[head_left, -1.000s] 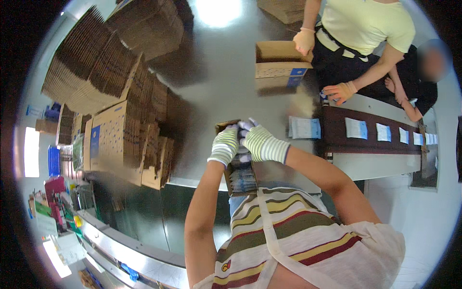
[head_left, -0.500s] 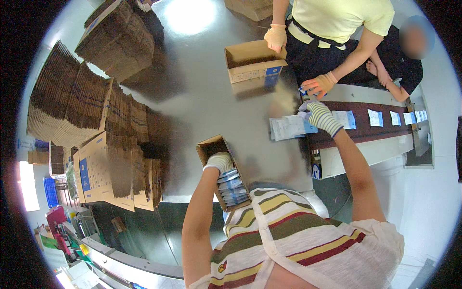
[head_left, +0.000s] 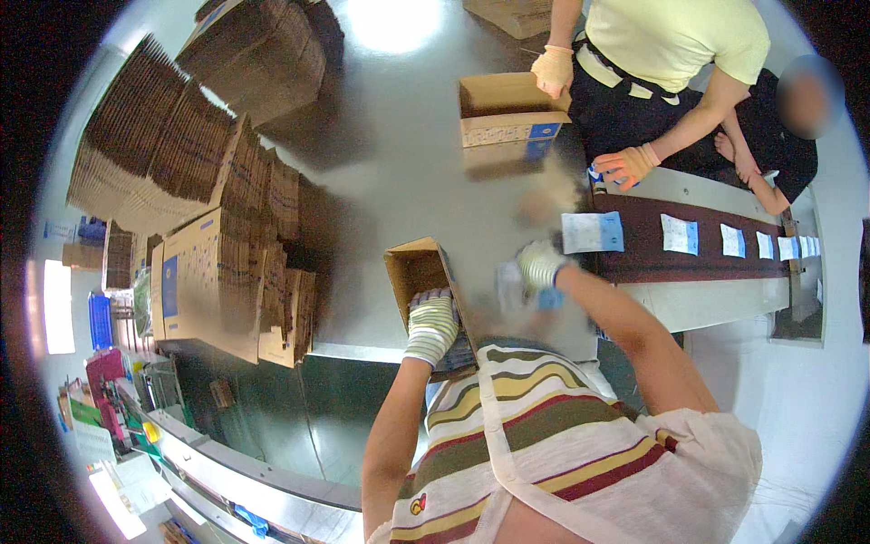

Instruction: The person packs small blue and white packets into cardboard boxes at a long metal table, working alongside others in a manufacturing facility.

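Apart, left hand (head_left: 432,325) dipped into carton (head_left: 416,260), right hand (head_left: 542,264) at blurred packet (head_left: 510,286)

"How is the left arm placed?"
"The bare left forearm (head_left: 401,419) runs steeply forward; the gloved left hand (head_left: 432,322) lies back upward, fingers (head_left: 433,297) together and pointing away from the body. I can't tell whether it grasps."
"And the right?"
"The bare right forearm (head_left: 621,326) slants inward from a bent elbow. The gloved right hand (head_left: 542,264), farther forward, points left, blurred, its grip apparently closed."
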{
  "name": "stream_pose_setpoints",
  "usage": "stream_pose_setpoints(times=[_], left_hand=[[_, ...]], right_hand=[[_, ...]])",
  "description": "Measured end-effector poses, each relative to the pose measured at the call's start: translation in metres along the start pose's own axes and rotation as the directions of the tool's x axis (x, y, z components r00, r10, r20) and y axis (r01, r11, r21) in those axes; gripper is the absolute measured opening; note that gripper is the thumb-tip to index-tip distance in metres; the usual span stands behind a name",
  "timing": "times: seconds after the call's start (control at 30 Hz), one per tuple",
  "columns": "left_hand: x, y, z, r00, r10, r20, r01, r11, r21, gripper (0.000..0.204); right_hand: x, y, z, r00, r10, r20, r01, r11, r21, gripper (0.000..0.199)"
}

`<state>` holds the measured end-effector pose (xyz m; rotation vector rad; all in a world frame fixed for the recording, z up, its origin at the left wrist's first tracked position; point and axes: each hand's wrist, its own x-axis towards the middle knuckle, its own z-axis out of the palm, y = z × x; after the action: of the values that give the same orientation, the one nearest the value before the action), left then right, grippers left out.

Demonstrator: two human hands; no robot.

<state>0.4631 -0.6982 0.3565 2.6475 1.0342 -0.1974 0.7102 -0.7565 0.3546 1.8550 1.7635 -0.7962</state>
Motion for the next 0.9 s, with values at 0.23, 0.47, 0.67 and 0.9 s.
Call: stream_pose_setpoints(times=[0.23,0.47,0.67,0.9], left_hand=[[0.004,0.003,0.002,0.997,-0.007,0.08,0.005,1.0,0.029,0.036],[-0.005,0.009,0.025,1.0,-0.011,0.009,0.011,1.0,0.018,0.036],[0.003,0.004,0.048,1.0,0.004,-0.02,-0.005,0.998,-0.068,0.046],[-0.003,0.011,0.027,0.987,-0.018,0.161,0.028,0.998,-0.058,0.057]], right_hand=[[-0.01,-0.066,0.112,0.995,-0.053,-0.09,0.074,0.964,0.255,0.074],[-0.07,-0.058,-0.045,0.712,0.051,-0.7,0.699,-0.152,0.699,0.059],[0.012,-0.098,-0.043,0.63,-0.021,-0.776,0.755,0.248,0.606,0.069],[0.069,-0.102,0.0,0.73,-0.095,-0.677,0.621,0.506,0.599,0.075]])
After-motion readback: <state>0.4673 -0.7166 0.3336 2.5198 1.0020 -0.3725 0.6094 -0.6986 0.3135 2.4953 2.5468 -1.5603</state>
